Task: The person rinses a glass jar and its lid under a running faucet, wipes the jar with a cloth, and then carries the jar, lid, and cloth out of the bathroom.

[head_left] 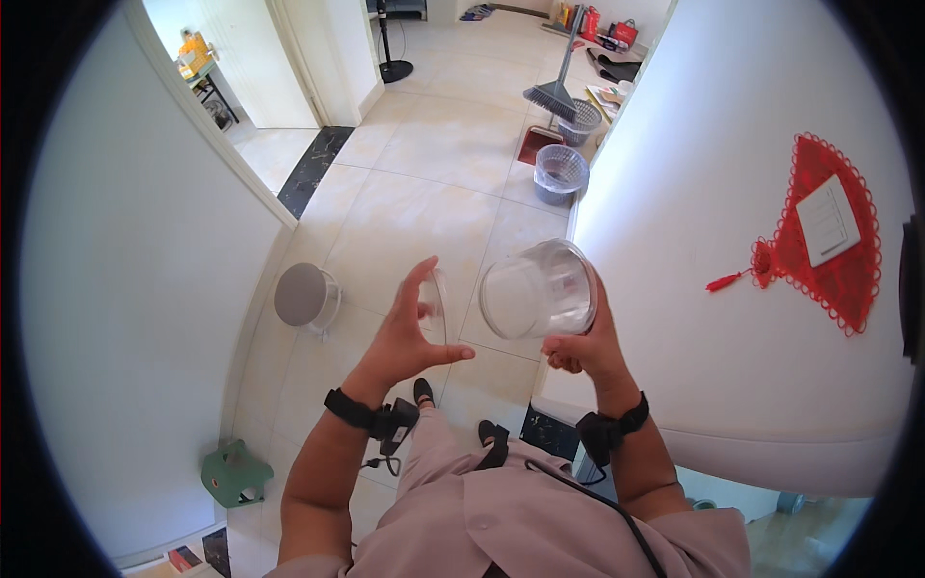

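My right hand (593, 345) is closed round the side of a clear, round jar (530, 294), which is tilted on its side with its wide end toward the left. The inside looks see-through, with nothing I can make out in it. To the left, my left hand (400, 332) grips a thin, clear round lid (437, 306) by its edge, fingers above and thumb below. The lid is held nearly upright, apart from the jar, with a gap between them. Both are held up in the air in front of me.
A round grey-topped stool (303, 294) stands by the left wall, and a green stool (236, 473) nearer. Ahead are a plastic-lined bin (560, 173), a broom (554, 96) and a red dustpan (541, 145). A red fan-shaped decoration (819, 236) hangs on the right wall.
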Demonstrator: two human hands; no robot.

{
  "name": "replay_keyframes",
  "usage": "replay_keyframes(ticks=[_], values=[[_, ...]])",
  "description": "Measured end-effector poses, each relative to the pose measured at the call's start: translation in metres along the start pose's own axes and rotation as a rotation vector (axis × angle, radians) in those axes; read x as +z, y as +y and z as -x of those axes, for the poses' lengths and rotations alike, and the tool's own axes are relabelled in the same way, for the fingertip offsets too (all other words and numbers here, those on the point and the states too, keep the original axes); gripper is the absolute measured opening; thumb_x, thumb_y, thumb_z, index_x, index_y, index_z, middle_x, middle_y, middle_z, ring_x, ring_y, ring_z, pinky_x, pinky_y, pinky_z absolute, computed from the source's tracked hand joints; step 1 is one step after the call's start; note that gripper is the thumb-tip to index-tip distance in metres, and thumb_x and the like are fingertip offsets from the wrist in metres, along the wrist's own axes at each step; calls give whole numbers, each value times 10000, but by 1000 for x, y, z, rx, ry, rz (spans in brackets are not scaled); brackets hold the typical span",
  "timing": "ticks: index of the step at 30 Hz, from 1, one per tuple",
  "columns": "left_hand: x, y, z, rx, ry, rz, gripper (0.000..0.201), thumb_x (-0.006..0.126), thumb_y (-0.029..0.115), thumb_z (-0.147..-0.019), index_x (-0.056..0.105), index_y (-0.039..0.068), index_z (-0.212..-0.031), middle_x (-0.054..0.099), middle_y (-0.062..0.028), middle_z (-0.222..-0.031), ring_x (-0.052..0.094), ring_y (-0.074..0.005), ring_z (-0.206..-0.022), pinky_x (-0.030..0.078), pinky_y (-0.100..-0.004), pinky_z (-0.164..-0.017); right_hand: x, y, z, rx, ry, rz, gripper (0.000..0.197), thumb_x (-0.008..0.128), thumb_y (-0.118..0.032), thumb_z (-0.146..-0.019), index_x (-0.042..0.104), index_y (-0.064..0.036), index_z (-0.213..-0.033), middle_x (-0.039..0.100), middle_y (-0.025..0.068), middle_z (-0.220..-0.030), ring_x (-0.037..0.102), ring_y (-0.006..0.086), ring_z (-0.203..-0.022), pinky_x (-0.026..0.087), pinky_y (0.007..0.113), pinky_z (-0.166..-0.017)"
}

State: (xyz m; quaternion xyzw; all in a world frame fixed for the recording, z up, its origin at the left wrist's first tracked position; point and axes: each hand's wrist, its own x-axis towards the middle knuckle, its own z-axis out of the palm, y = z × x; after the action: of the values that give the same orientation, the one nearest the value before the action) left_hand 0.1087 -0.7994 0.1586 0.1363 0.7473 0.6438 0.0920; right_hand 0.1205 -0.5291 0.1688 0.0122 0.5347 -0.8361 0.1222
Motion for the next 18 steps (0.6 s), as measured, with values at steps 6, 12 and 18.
replay_keyframes(ticks=[6,12,18], values=[[-74,24,-38,116,46,-426,1106,894,295,-542,277,135,-1445,385,-147,-1369,497,-282,-1115,463,-359,-893,60,-5,-48,-260,260,1016,986,880,-174,-529,382,-131,-1378,555,100,-1269,635,183,-1003,554,295,-796],[-115,12,-80,192,-51,-710,1070,874,227,-551,285,154,-1440,398,-161,-1349,504,-286,-1115,449,-391,-942,91,6,-88,-171,350,866,972,867,-158,-552,365,-99,-1382,591,98,-1197,639,157,-949,546,272,-759],[-120,-8,-108,146,-141,-480,1036,859,185,-569,286,157,-1432,391,-150,-1358,498,-291,-1130,436,-383,-969,93,-1,-93,29,442,677,972,842,-92,-592,310,-64,-1405,631,115,-1045,628,102,-663,516,237,-529]])
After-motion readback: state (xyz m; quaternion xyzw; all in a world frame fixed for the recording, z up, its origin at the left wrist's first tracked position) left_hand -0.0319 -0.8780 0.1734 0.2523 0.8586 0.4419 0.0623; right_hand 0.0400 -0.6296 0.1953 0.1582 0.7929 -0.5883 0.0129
